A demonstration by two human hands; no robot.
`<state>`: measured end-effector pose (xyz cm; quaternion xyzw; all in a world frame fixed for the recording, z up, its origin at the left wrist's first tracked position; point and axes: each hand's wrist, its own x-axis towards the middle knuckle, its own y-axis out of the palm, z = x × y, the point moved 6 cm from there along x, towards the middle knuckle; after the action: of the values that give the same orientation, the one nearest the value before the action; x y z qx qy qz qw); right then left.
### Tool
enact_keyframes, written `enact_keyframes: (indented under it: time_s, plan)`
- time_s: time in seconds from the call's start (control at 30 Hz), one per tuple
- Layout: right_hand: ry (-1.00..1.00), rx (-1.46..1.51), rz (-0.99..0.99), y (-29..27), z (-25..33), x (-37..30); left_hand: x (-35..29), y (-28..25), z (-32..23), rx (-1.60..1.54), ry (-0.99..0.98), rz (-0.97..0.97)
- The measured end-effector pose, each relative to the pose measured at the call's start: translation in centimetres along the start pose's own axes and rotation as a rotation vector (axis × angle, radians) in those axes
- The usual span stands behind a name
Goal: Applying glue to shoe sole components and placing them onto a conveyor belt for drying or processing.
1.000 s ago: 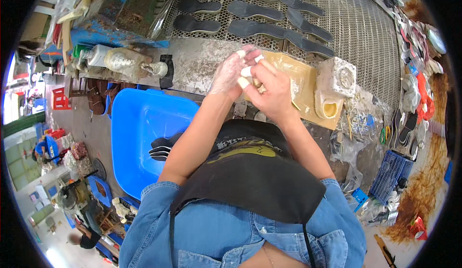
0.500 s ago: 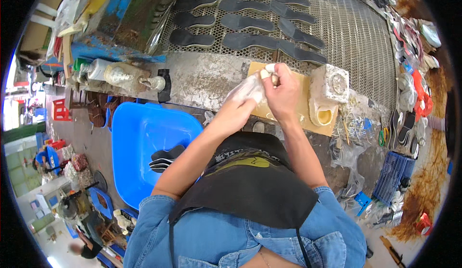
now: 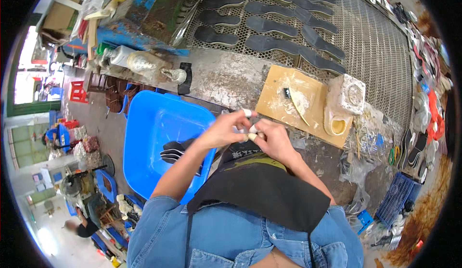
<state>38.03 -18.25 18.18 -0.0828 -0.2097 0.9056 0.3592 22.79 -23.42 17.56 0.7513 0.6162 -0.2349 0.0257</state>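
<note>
My left hand (image 3: 224, 130) is in front of the black apron, its wrapped index finger and thumb apart and curved. My right hand (image 3: 275, 142) meets it fingertip to fingertip, with thumb and fingers pinched together. White wraps (image 3: 252, 136) cover several fingertips. A small whitish patch shows between the hands, but I cannot make out what it is. Beyond them, on a tan board (image 3: 274, 82) smeared white, lies a small brush (image 3: 299, 105) with dark bristles and a curved pale handle. A crusted white container (image 3: 338, 126) with a yellowish opening stands at the board's right.
Rows of dark insoles (image 3: 272, 26) lie on a perforated metal rack (image 3: 375, 42). At left is a blue tub (image 3: 144, 138) holding several dark insoles (image 3: 173, 151). Bottles (image 3: 144, 63) lie beyond it. A blue crate (image 3: 395, 198) and plastic scraps are at right; another person is at far left.
Both hands have drawn back from the board toward the apron. The brush and the white smears on the board now show. The view has shifted, moving the scene rightward.
</note>
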Motion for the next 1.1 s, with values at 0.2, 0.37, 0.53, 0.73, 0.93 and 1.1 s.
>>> enact_keyframes:
  time_s: [0.2,0.37,0.53,0.73,0.93,1.1]
  plan:
    - [0.362,0.037,-0.113,-9.2,-5.1,-6.7,0.4,2.0,12.8,0.593,-0.15,-0.037]
    - [0.462,-0.221,-0.754,-23.3,-14.6,-18.7,-0.6,0.7,14.8,0.58,-0.288,-0.254]
    - [0.718,-0.558,-0.961,-30.0,-27.4,-26.4,2.3,-1.5,13.0,0.746,-0.273,-0.256]
    - [0.996,-0.643,-0.747,-35.9,-39.9,-29.2,2.2,-3.4,11.9,0.507,-0.201,-0.267]
    - [1.011,-1.147,-0.639,-35.1,-36.6,-24.0,-0.6,-7.2,12.6,0.585,-0.322,-0.364]
    - [1.131,-0.922,-0.591,-34.8,-39.1,-26.6,-1.0,-12.0,14.6,0.616,-0.355,-0.502]
